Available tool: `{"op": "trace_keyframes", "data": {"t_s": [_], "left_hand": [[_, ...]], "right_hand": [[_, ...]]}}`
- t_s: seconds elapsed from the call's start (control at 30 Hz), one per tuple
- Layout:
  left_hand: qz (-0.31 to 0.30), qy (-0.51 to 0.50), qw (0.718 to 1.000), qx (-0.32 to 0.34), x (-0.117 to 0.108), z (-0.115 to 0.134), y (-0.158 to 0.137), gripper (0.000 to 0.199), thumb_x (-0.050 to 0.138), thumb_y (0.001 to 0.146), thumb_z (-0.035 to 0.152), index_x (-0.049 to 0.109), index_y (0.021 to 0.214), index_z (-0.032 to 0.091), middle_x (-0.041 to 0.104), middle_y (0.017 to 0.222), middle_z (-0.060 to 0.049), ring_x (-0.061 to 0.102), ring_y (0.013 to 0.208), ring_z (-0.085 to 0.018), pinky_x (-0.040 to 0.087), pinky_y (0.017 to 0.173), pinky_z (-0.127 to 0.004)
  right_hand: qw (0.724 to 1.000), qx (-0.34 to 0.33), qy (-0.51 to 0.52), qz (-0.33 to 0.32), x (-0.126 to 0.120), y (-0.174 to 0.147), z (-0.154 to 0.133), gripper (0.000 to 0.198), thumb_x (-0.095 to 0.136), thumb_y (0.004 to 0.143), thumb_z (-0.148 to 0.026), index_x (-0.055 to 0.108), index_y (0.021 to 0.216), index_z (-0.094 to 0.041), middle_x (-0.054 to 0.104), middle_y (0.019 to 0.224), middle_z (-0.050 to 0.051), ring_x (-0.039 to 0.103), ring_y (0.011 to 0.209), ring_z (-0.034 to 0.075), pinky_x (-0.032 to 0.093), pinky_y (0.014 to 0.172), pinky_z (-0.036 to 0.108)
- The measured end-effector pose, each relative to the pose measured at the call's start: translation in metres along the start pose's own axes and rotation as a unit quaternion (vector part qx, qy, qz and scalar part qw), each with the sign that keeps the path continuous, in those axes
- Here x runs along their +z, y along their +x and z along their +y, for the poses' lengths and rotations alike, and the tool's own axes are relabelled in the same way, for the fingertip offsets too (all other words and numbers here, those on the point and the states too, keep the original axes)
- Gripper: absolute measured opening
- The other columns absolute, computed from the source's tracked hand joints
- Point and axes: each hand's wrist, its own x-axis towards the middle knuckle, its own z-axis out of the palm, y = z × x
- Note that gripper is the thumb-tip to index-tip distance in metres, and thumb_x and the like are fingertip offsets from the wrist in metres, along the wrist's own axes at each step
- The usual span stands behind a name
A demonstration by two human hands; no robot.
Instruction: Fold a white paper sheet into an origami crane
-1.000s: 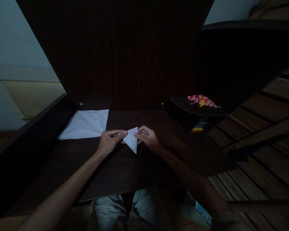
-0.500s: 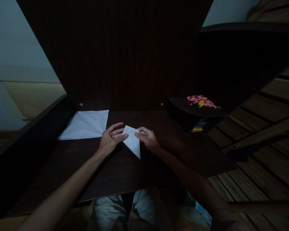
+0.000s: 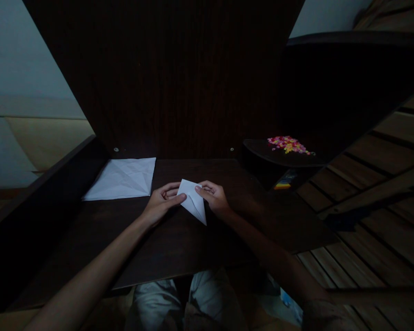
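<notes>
A small piece of white folded paper (image 3: 192, 194), kite-shaped with its long point toward me, is held above the dark desk (image 3: 179, 248). My left hand (image 3: 161, 198) grips its left edge, thumb on top and fingers behind. On the opposite edge, my right hand (image 3: 214, 197) pinches it the same way, its thumb pressing near the upper right. A slightly lifted flap edge shows along the middle of the paper. The fingertips behind it are hidden.
White creased sheets (image 3: 124, 178) lie at the desk's back left. Small pink, red and yellow pieces (image 3: 289, 144) are heaped on a rounded shelf (image 3: 262, 154) at the right. A tall dark panel (image 3: 179, 82) stands behind, with a raised side board (image 3: 48, 177) at left.
The folded paper has shifted slightly right and turned a little, its point swinging right. The flap along its middle has lifted a bit. My left fingers have curled in closer.
</notes>
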Motion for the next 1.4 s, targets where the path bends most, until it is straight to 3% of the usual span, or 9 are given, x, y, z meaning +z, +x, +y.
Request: {"op": "trace_keyframes", "data": {"t_s": [0.17, 0.27, 0.37, 0.6, 0.8, 1.07, 1.23, 1.4], "left_hand": [[-0.018, 0.027, 0.999, -0.007, 0.000, 0.002, -0.001, 0.065, 0.083, 0.057, 0.030, 0.056, 0.113, 0.011, 0.073, 0.092, -0.012, 0.070, 0.081, -0.025, 0.055, 0.076, -0.038], [0.003, 0.049, 0.999, 0.011, -0.002, 0.003, -0.001, 0.071, 0.082, 0.058, 0.033, 0.052, 0.119, 0.011, 0.073, 0.090, -0.012, 0.070, 0.080, -0.025, 0.055, 0.074, -0.038], [0.018, 0.068, 0.997, 0.033, -0.002, 0.005, -0.001, 0.076, 0.080, 0.060, 0.034, 0.046, 0.125, 0.013, 0.073, 0.089, -0.011, 0.070, 0.079, -0.025, 0.056, 0.071, -0.035], [0.015, 0.042, 0.998, 0.052, 0.001, 0.006, -0.001, 0.077, 0.077, 0.064, 0.029, 0.037, 0.130, 0.019, 0.072, 0.081, -0.005, 0.069, 0.068, -0.018, 0.055, 0.062, -0.028], [0.002, 0.024, 1.000, -0.011, 0.002, 0.006, -0.002, 0.059, 0.069, 0.073, 0.032, 0.042, 0.125, 0.023, 0.067, 0.076, -0.001, 0.065, 0.064, -0.018, 0.058, 0.051, -0.032], [-0.019, -0.024, 0.999, -0.025, 0.002, 0.009, -0.003, 0.058, 0.073, 0.067, 0.019, 0.050, 0.120, 0.022, 0.067, 0.085, -0.002, 0.067, 0.076, -0.019, 0.059, 0.062, -0.032], [-0.048, -0.024, 0.998, -0.045, 0.002, 0.003, -0.001, 0.034, 0.076, 0.064, 0.023, 0.067, 0.096, 0.014, 0.069, 0.089, -0.006, 0.065, 0.080, -0.019, 0.057, 0.068, -0.031], [-0.016, 0.035, 0.999, -0.027, 0.001, 0.002, 0.000, 0.023, 0.077, 0.064, 0.030, 0.072, 0.080, 0.015, 0.069, 0.078, -0.004, 0.062, 0.069, -0.016, 0.052, 0.068, -0.030]], "right_hand": [[0.999, -0.027, -0.026, -0.029, 0.003, -0.003, 0.003, 0.028, 0.069, 0.070, -0.040, 0.063, 0.087, -0.019, 0.060, 0.071, 0.001, 0.056, 0.064, 0.012, 0.047, 0.059, 0.024], [0.998, -0.032, -0.036, -0.045, 0.002, -0.007, 0.003, 0.044, 0.072, 0.068, -0.033, 0.057, 0.108, -0.021, 0.056, 0.077, -0.001, 0.051, 0.059, 0.008, 0.043, 0.052, 0.019], [0.994, -0.028, -0.064, -0.080, 0.001, -0.010, 0.002, 0.054, 0.076, 0.063, -0.028, 0.054, 0.112, -0.023, 0.056, 0.089, 0.001, 0.052, 0.062, 0.007, 0.042, 0.050, 0.017], [0.988, -0.043, -0.114, -0.096, -0.001, -0.011, 0.005, 0.048, 0.073, 0.067, -0.030, 0.054, 0.110, -0.021, 0.057, 0.089, 0.001, 0.054, 0.063, 0.008, 0.043, 0.051, 0.018], [0.992, -0.022, -0.078, -0.094, 0.000, -0.011, 0.004, 0.043, 0.072, 0.066, -0.026, 0.053, 0.104, -0.021, 0.056, 0.091, 0.001, 0.059, 0.071, 0.012, 0.045, 0.053, 0.019], [0.997, -0.026, -0.034, -0.063, 0.000, -0.008, 0.003, 0.041, 0.072, 0.065, -0.026, 0.051, 0.099, -0.021, 0.061, 0.095, 0.003, 0.061, 0.079, 0.016, 0.047, 0.065, 0.026], [0.997, -0.041, -0.047, -0.045, 0.002, -0.008, 0.004, 0.036, 0.071, 0.067, -0.028, 0.048, 0.094, -0.022, 0.059, 0.084, 0.000, 0.057, 0.075, 0.015, 0.044, 0.064, 0.026], [0.996, -0.060, -0.059, -0.014, 0.000, -0.005, -0.003, 0.024, 0.067, 0.070, -0.033, 0.048, 0.078, -0.021, 0.056, 0.077, 0.000, 0.054, 0.070, 0.014, 0.042, 0.060, 0.024]]}}
